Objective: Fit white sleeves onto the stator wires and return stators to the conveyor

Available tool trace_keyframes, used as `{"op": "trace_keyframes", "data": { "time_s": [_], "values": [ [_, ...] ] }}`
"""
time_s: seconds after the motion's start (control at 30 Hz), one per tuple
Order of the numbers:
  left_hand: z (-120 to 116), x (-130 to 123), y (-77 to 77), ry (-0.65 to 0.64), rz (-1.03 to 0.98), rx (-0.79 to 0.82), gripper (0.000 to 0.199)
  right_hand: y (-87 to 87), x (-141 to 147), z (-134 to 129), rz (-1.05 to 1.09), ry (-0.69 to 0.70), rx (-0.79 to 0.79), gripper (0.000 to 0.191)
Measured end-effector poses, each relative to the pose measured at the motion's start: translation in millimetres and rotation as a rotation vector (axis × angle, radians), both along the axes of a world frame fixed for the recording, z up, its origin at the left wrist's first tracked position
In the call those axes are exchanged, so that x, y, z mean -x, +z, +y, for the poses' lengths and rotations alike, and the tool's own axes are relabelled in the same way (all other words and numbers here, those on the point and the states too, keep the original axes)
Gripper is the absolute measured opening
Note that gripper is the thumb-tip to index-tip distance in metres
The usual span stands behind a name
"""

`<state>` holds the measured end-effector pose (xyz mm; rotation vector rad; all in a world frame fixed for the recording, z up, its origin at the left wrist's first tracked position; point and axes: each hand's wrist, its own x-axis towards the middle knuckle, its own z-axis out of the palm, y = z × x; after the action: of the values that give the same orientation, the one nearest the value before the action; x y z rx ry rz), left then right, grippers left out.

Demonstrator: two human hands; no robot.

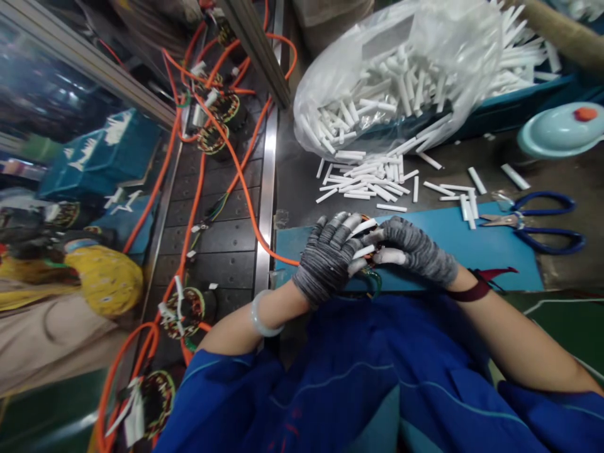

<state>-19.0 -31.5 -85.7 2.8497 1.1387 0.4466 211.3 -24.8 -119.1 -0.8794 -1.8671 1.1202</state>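
Both my hands wear grey knitted gloves with whitish fingertips. My left hand (328,258) is closed round the near left side of a motor stator (367,221) with copper windings, which lies over a blue mat (491,251). Two white sleeves (363,251) stick out between my hands. My right hand (413,248) bends its thumb and fingers against the stator's right side; whether it pinches a wire or a sleeve there is hidden. An orange cable (278,257) runs in under my left hand, and green wires (375,282) hang out below the stator.
Loose white sleeves (370,179) lie beyond the mat, before a plastic bag (325,69) full of them. Blue-handled scissors (519,220) and a light-blue bottle (557,132) are at right. Leftwards, a conveyor (231,236) carries stators and orange cables; a co-worker's yellow sleeve (108,280) shows beyond.
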Motion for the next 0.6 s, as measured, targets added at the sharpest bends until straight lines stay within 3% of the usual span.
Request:
{"op": "trace_keyframes", "data": {
  "time_s": [0.1, 0.27, 0.43, 0.6],
  "values": [
    [2, 4, 0.9, -0.018, -0.034, 0.027, 0.033, -1.2, 2, 5, 0.074, 0.058, 0.154, 0.030],
    [15, 12, -3.7, -0.037, -0.254, 0.191, 0.032, 5.2, -4, 9, 0.104, 0.261, 0.233, 0.032],
    [29, 13, -14.2, -0.226, -0.242, 0.162, 0.044, 4.2, -1, 4, 0.111, 0.173, 0.189, 0.027],
    [48, 20, 4.8, -0.357, -0.100, 0.449, 0.038, 0.4, 6, 5, 0.037, 0.124, 0.066, 0.030]
  ]
}}
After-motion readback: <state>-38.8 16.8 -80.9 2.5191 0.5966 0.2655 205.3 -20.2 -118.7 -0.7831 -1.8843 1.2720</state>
